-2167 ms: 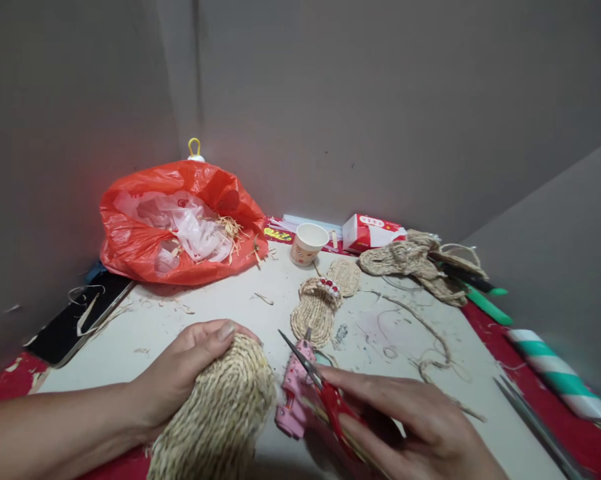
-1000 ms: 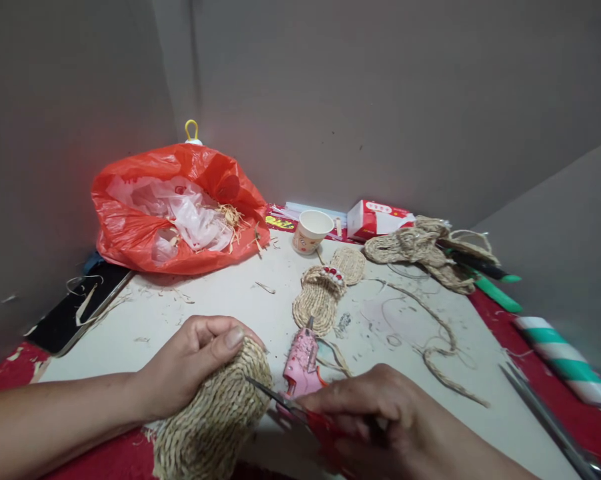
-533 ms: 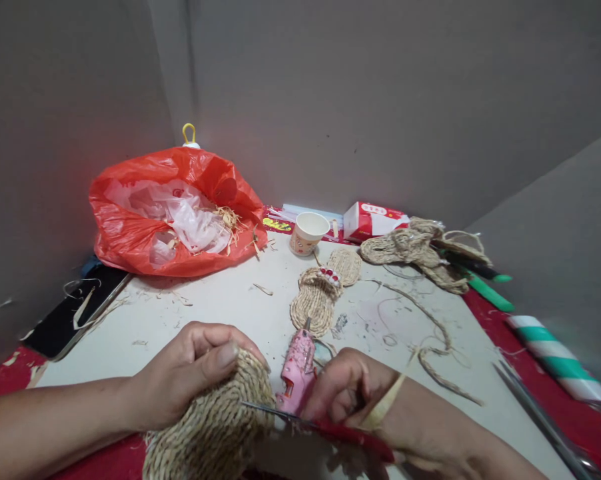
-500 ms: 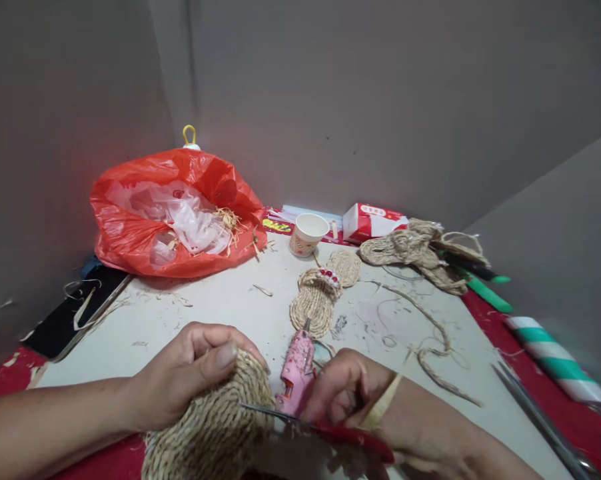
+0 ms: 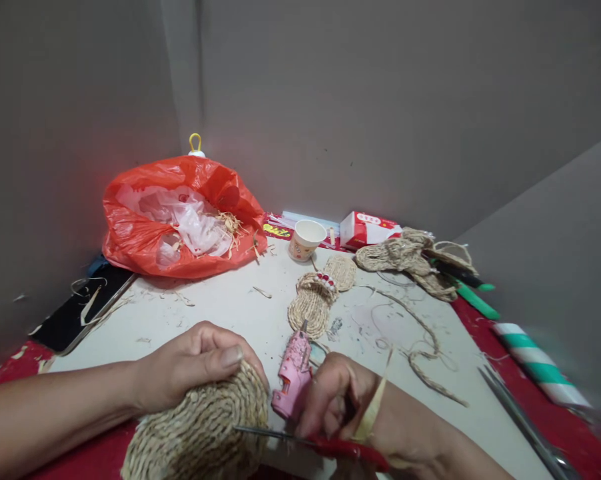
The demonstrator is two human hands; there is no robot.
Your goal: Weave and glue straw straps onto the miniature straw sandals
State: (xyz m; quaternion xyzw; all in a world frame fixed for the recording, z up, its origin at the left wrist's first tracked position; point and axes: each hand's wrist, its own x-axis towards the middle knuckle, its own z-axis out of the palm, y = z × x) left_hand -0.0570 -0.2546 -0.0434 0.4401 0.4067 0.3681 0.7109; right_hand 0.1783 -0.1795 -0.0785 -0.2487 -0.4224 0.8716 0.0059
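Note:
My left hand (image 5: pixel 205 367) grips the upper edge of a woven straw sole (image 5: pixel 195 427), thumb on its face and fingers behind. Coils of braided cord make up the sole, tilted towards me at the bottom of the view. In my right hand (image 5: pixel 340 400) is a pair of red-handled scissors (image 5: pixel 350 452), their blades pointing left with the tips against the sole's face. A pale strip of straw (image 5: pixel 373 410) sticks up by the right hand. Just beyond that hand a pink glue gun (image 5: pixel 293 373) lies on the white board (image 5: pixel 230 300).
A small woven slipper (image 5: pixel 310 300) with red and white beads lies past the glue gun. Behind stand a paper cup (image 5: pixel 306 240), a red-white box (image 5: pixel 368 230) and a red plastic bag (image 5: pixel 190 263). At right are braided cord (image 5: pixel 430 380) and a striped roll (image 5: pixel 540 363); a phone (image 5: pixel 85 310) is left.
The view has shifted slightly. The sole has tipped and moved a little down and left, and the scissors have dropped slightly, with their tips still against it. Both hands keep their holds.

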